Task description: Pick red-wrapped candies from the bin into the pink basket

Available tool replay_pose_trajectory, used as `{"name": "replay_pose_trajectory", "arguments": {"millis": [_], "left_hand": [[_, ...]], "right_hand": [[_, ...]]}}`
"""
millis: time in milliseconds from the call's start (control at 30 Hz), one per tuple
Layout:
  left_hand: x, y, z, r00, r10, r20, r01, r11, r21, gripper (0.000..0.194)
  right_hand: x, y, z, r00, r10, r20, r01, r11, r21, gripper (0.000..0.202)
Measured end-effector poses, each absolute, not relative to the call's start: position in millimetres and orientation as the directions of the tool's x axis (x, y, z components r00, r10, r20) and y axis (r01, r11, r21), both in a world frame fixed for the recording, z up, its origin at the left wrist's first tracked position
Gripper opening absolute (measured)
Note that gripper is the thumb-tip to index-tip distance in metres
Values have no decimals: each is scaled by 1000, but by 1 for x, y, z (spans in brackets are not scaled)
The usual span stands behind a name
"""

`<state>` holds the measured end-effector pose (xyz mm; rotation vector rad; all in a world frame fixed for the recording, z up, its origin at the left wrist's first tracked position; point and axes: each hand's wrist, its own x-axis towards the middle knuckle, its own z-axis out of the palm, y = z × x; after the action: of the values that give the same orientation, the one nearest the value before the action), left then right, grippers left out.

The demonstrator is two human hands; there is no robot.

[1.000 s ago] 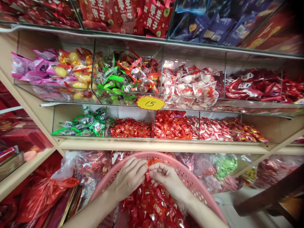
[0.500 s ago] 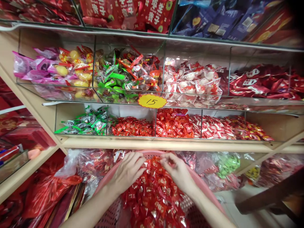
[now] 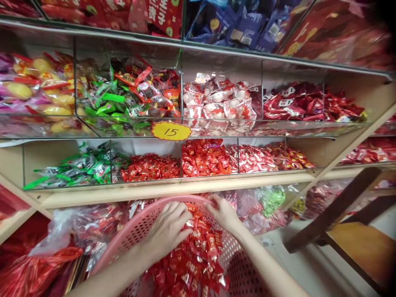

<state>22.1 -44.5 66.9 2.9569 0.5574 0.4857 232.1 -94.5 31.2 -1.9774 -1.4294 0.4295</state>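
A pink perforated basket [image 3: 120, 241] stands below the shelves, with many red wrapped candies [image 3: 192, 260] inside. Over its left part is my left hand [image 3: 171, 225], fingers bent and touching the candies at the back; its fingertips are partly hidden among the wrappers. At the basket's back right rim, my right hand [image 3: 222, 211] has its thumb and fingers curled round the edge. Between the two hands the red candies rise in a heap.
Shelf bins hold green-wrapped candies [image 3: 89, 165], red candies [image 3: 206, 159] and white-red packets [image 3: 219, 103]. A yellow price tag [image 3: 171, 130] reads 15. Plastic bags [image 3: 89, 225] lie under the shelf. A wooden stool [image 3: 365, 239] stands at the right.
The view has turned to the right, so the shelves appear further left. My right hand has moved from over the candies to the basket's rim. My left hand stays over the candies.
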Motion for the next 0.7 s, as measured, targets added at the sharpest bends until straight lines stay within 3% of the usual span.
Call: {"name": "replay_pose_trajectory", "arguments": {"millis": [367, 600, 700], "left_hand": [[97, -71, 41, 895, 382, 233, 356, -923, 144, 18], [96, -64, 45, 849, 450, 276, 416, -892, 176, 20], [82, -42, 57, 767, 555, 322, 511, -832, 216, 13]], "right_hand": [[241, -96, 26, 392, 912, 119, 703, -214, -678, 21], [244, -98, 26, 379, 915, 136, 695, -184, -695, 21], [244, -100, 26, 372, 916, 149, 707, -176, -685, 22]]}}
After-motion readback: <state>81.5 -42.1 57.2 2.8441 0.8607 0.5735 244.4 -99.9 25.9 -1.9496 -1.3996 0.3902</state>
